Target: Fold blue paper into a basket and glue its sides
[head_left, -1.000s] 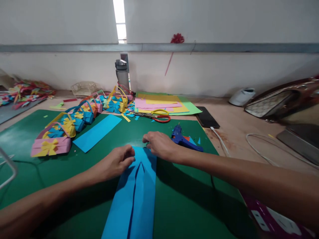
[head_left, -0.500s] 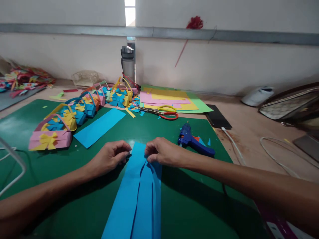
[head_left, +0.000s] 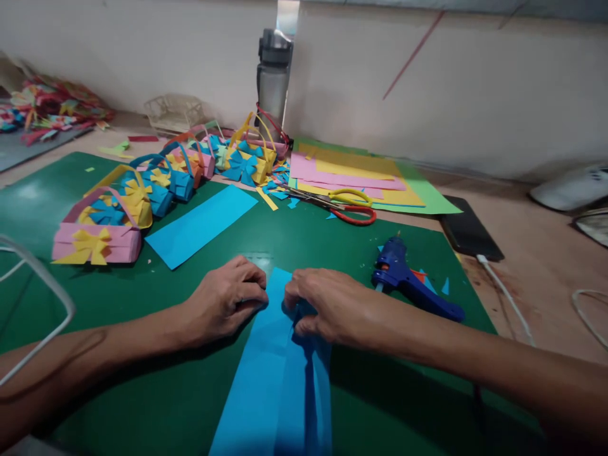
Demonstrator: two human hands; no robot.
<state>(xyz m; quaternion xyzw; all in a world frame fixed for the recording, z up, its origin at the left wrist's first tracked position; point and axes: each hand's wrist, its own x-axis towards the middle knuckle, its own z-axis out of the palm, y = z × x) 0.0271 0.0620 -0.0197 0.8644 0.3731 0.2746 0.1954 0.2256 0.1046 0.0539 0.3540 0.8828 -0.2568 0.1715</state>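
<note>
A long blue paper sheet with lengthwise folds lies in front of me, its near end cut off by the bottom of the view. My left hand is closed, thumb and fingers pinched at the sheet's far left edge. Over the far right part, my right hand has its fingers curled down onto the folded layers, thumb against them; the fingertips are partly hidden. Beyond my left hand lies a flat blue paper strip. A blue glue gun rests on its side past my right forearm.
The green mat lies under the work. Small paper baskets with bows line the left. Behind are scissors, coloured sheets and a bottle. A phone with a white cable lies at the right.
The view has tilted down and turned slightly left. My right hand has come down flatter over the folded layers, and the gap between the folds looks narrower. My left hand stays at the left edge.
</note>
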